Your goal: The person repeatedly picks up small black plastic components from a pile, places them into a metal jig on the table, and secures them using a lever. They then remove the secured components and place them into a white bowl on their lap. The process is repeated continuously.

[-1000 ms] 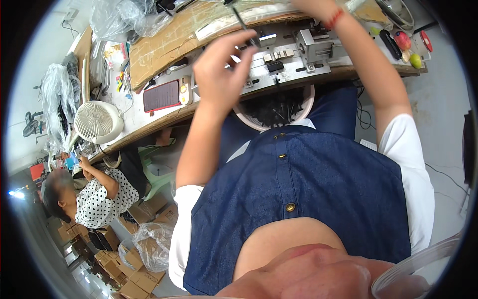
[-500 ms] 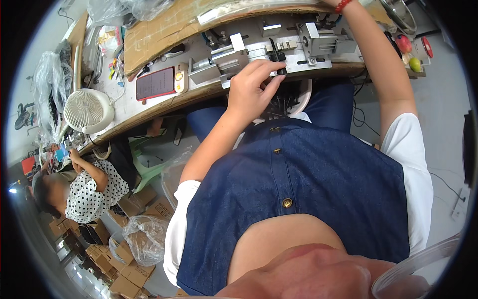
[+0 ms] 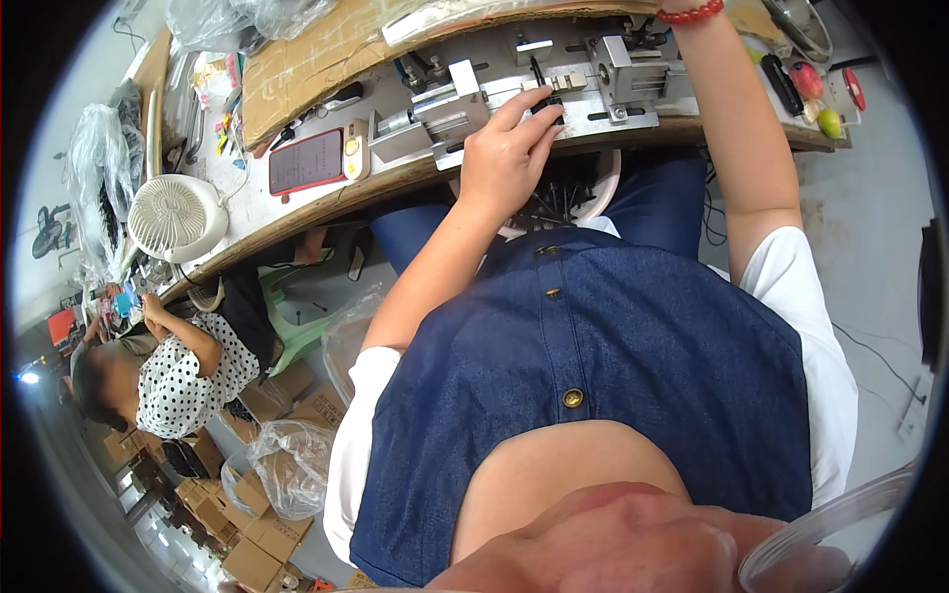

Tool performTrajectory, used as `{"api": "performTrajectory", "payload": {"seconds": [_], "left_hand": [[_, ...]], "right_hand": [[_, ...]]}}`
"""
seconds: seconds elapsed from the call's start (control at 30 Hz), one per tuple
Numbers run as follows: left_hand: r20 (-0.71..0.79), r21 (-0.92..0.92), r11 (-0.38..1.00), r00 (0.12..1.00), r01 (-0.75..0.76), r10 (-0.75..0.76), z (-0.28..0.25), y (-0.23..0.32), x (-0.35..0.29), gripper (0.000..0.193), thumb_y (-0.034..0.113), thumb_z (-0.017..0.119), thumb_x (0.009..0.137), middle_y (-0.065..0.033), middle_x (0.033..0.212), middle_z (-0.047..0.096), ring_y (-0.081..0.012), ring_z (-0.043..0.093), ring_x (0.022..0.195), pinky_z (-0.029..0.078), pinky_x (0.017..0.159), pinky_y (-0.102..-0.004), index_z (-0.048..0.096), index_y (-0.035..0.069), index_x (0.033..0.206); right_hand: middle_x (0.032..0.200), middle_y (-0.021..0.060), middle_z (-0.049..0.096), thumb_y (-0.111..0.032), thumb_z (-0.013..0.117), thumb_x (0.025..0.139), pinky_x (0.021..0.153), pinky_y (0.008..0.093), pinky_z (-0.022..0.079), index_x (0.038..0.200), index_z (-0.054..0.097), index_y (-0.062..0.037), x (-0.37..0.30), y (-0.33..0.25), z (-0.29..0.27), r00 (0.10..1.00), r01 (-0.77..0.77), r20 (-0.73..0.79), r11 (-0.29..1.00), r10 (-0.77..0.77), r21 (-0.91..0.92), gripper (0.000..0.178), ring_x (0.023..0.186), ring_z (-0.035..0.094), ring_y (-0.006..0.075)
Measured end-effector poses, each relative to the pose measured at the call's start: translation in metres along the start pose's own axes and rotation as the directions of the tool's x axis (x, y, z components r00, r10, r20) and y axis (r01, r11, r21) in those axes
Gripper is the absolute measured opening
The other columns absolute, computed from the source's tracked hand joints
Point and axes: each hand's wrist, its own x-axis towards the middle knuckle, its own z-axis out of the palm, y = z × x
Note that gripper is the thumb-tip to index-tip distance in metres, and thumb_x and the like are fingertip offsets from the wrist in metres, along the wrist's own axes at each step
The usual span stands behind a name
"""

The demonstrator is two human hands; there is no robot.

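Note:
My left hand [image 3: 506, 158] reaches the middle of a metal clamping fixture on the bench. Its thumb and fingers are closed on a slim black part [image 3: 537, 71] that sits between the fixture's two sides. On the left side is a silver metal block with a cylinder [image 3: 450, 111]; on the right side stands another silver block [image 3: 615, 71]. A small metal stop plate [image 3: 534, 49] is behind the part. My right forearm [image 3: 736, 128] stretches up past the fixture's right end, with a red bead bracelet [image 3: 692, 14] at the wrist. The right hand itself lies beyond the upper edge.
Below the bench edge, a white tub [image 3: 600, 193] of thin black pieces is by my lap. A red-edged phone [image 3: 306, 161] and a white fan [image 3: 178, 219] stand left; cardboard [image 3: 316, 64] lies behind. Fruit [image 3: 828, 123] is at right. Another person [image 3: 193, 381] sits far left.
My left hand has moved slightly up and away from me, its fingers now farther over the black part. The right forearm has shifted left and farther up, taking its hand out of view.

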Motion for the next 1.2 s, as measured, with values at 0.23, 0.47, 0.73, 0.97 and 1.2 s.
{"api": "performTrajectory", "payload": {"seconds": [0.23,0.47,0.73,0.97,1.2], "left_hand": [[0.026,0.048,0.999,0.999,0.02,-0.022,-0.001,0.008,0.001,0.025,0.015,0.074,0.091,-0.0051,0.128,0.071,-0.0267,0.075,0.098,0.062,0.079,-0.037,0.075,0.012,0.116],[0.042,0.102,0.994,0.999,-0.038,0.034,-0.007,0.007,0.005,0.036,0.014,0.078,0.088,-0.0058,0.131,0.071,-0.023,0.075,0.085,0.061,0.075,-0.0322,0.073,0.012,0.123],[-0.102,0.166,0.972,0.978,-0.163,0.181,-0.055,0.0,0.081,0.026,0.007,0.069,0.089,-0.0085,0.109,0.072,-0.0322,0.072,0.092,0.06,0.076,-0.0386,0.075,0.014,0.113],[0.129,0.582,0.732,0.929,-0.354,0.347,-0.092,-0.064,0.194,0.02,0.009,0.066,0.084,-0.0097,0.124,0.068,-0.0312,0.057,0.114,0.049,0.098,-0.0392,0.077,0.006,0.1],[0.336,0.489,0.652,0.815,-0.579,0.472,-0.093,-0.088,0.213,0.016,0.019,0.069,0.083,-0.0076,0.115,0.071,-0.0289,0.061,0.109,0.051,0.096,-0.038,0.075,0.008,0.092]], "right_hand": [[0.101,0.0094,0.075,-0.03,0.075,0.096,0.057,0.02,0.05,0.117,0.067,0.0006,-0.024,-0.007,0.005,0.994,-0.01,-0.105,0.96,-0.021,-0.28,0.038,0.071,0.066,0.0066],[0.098,0.0104,0.074,-0.029,0.074,0.097,0.061,0.0202,0.056,0.121,0.063,0.0029,-0.048,-0.01,0.014,0.994,0.027,-0.094,0.949,-0.06,-0.315,0.041,0.075,0.07,0.0096],[0.111,0.0138,0.073,-0.016,0.051,0.109,0.054,0.0181,0.051,0.119,0.061,-0.0004,-0.067,-0.009,0.004,0.98,0.107,-0.128,0.947,-0.151,-0.302,0.021,0.074,0.064,0.0086],[0.11,0.0116,0.067,-0.011,0.071,0.094,0.084,0.0355,0.051,0.115,0.07,-0.0059,-0.155,-0.014,0.035,0.948,0.315,0.244,0.699,-0.203,-0.642,0.022,0.095,0.064,0.0274],[0.125,0.0075,0.064,-0.007,0.074,0.088,0.097,0.0411,0.05,0.109,0.069,-0.0068,-0.205,0.006,0.043,0.928,0.36,0.359,0.48,-0.099,-0.8,0.022,0.112,0.057,0.032]]}}
